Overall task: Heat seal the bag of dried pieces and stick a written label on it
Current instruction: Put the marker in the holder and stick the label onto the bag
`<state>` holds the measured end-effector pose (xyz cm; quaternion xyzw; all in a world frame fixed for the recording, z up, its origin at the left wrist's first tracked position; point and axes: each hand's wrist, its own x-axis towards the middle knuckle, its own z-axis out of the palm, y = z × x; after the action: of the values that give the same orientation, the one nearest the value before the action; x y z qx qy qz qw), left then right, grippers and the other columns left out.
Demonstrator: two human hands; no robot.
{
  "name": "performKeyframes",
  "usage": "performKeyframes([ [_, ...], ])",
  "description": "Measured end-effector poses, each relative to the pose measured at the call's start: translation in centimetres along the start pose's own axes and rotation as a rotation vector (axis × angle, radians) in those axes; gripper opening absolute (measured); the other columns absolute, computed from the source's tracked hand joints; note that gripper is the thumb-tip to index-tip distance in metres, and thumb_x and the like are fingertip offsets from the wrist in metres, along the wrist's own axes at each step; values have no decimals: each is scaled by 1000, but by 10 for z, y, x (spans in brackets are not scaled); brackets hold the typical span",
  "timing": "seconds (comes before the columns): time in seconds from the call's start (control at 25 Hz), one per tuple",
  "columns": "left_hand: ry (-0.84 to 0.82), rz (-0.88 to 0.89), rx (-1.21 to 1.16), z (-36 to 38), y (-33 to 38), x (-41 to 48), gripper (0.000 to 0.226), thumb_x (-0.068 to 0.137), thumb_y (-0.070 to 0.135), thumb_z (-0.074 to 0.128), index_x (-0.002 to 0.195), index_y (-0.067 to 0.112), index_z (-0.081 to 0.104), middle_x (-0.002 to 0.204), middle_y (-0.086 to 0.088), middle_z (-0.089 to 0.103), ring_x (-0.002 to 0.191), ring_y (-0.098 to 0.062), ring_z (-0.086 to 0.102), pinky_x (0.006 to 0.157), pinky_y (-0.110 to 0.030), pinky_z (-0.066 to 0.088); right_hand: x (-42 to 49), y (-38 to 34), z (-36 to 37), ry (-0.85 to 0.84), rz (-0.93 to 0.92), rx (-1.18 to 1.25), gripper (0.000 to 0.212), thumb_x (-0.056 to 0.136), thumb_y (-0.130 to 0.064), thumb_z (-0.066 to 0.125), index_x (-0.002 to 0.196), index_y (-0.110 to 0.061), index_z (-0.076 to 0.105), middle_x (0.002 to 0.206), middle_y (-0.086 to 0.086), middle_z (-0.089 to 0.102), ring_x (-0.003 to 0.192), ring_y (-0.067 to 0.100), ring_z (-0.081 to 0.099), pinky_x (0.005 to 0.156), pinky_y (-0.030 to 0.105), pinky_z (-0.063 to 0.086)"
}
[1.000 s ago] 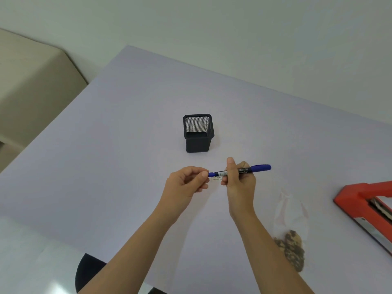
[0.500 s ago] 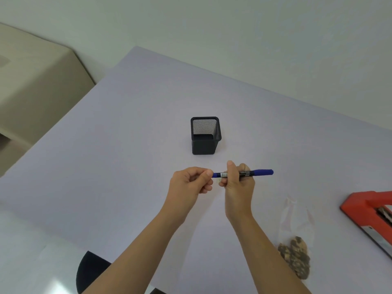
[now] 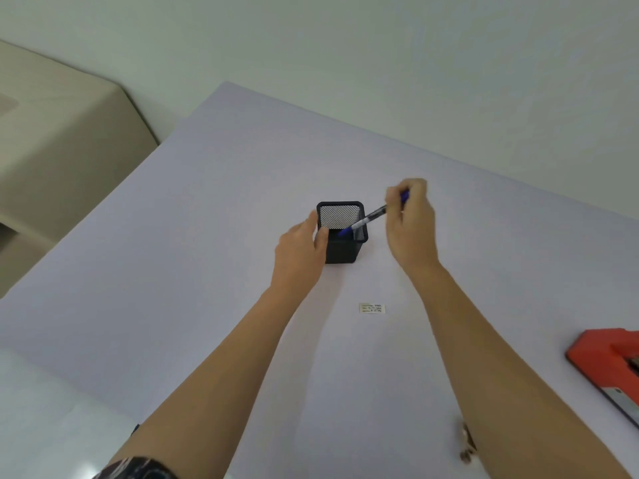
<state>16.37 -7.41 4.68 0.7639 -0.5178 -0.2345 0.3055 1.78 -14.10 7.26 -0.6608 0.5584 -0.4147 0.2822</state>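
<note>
A moment ago both hands were held together over the middle of the table (image 3: 173, 271), the left pinching the cap end of the pen and the right wrapped round its barrel, with the small label between them; now they have parted and reached forward to the black mesh pen cup (image 3: 342, 233), and the label (image 3: 372, 308) lies flat on the bare tabletop by itself, nearer the person than the cup and between the two forearms. The left hand (image 3: 301, 250) is curled loosely against the left side of the cup, thumb at the near rim and fingers round the far side, steadying it rather than lifting it. The right hand (image 3: 411, 226) is closed on the upper end of the blue pen (image 3: 370, 217), which slants down to the left with its lower blue tip just inside the cup's mouth, over the right-hand rim. The hand is a little blurred, so I cannot tell exactly which fingers pinch it. The cup stands upright near the middle of the table, well back from the near edge. The bag of dried pieces (image 3: 466, 444) is mostly hidden under the right forearm close to the near edge; only a scrap of brown bits shows. The red heat sealer (image 3: 601, 357) sits at the table's right edge, cut off by the picture, well apart from both hands.
</note>
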Motion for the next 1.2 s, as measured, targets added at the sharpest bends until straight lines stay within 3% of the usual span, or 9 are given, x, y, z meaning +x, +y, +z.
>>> performKeyframes([
  [0.12, -44, 59, 23, 9, -4, 6, 32, 95, 16, 40, 124, 6, 50, 88, -22, 66, 80, -42, 57, 72, -45, 48, -1, 10, 34, -221, -56, -187, 16, 97, -22, 40, 94, -7, 45, 78, 4, 54, 71, 27, 52, 68, 37, 40],
  [0.24, 0, 87, 16, 13, -10, 7, 35, 95, 15, 42, 128, 6, 48, 82, -20, 66, 73, -39, 57, 68, -44, 48, -12, 22, 51, -178, -118, -429, 17, 97, -19, 37, 95, -7, 49, 92, 7, 56, 84, 30, 53, 76, 38, 33],
  [0.36, 7, 123, 17, 14, -11, 8, 36, 95, 15, 43, 129, 6, 46, 89, -19, 66, 78, -39, 59, 69, -42, 47, -8, 25, 54, -113, -36, -533, 28, 96, -26, 40, 115, -9, 50, 122, 12, 48, 108, 32, 46, 86, 42, 33],
  [0.48, 129, 131, -63, 9, -11, 1, 40, 95, 17, 47, 134, 9, 44, 110, -13, 59, 81, -22, 59, 75, -29, 46, 0, 27, 35, -128, 167, -323, 54, 96, -40, 38, 143, -16, 24, 145, 11, 31, 131, 29, 28, 106, 46, 24],
  [0.6, 292, 304, -113, 15, -21, -21, 23, 91, 10, 55, 113, 6, 60, 101, -8, 59, 73, -5, 50, 66, -13, 43, -21, 56, -1, -101, 179, -180, 36, 96, -21, 41, 131, -14, 47, 130, 9, 48, 121, 25, 45, 103, 36, 34],
  [0.72, 54, 399, -43, 51, -45, -49, 15, 86, 10, 60, 97, 3, 67, 90, -10, 60, 73, -18, 58, 65, -30, 53, -71, 100, -26, -347, 192, -281, 29, 88, -9, 53, 114, -15, 63, 106, 3, 52, 98, 20, 55, 88, 26, 43],
  [0.8, -102, 374, 9, 73, -52, -61, 20, 83, 13, 62, 99, 3, 69, 89, -12, 60, 76, -25, 61, 66, -38, 55, -94, 118, -30, -470, 140, -332, 33, 84, -17, 62, 117, -18, 62, 104, 0, 48, 98, 19, 53, 85, 25, 41],
  [0.96, -139, 374, 98, 92, -49, -68, 21, 76, 10, 73, 96, 4, 71, 91, -16, 62, 77, -31, 59, 71, -28, 46, -108, 122, -29, -459, -29, -425, 35, 79, -34, 70, 112, -21, 66, 108, 3, 54, 93, 17, 53, 81, 31, 43],
  [1.2, -166, 302, 19, 96, -45, -65, 17, 78, 9, 71, 94, 3, 69, 93, -12, 61, 84, -27, 59, 73, -34, 51, -118, 119, -25, -413, -74, -415, 18, 83, -27, 66, 99, -21, 69, 105, 1, 57, 93, 20, 55, 80, 38, 47],
])
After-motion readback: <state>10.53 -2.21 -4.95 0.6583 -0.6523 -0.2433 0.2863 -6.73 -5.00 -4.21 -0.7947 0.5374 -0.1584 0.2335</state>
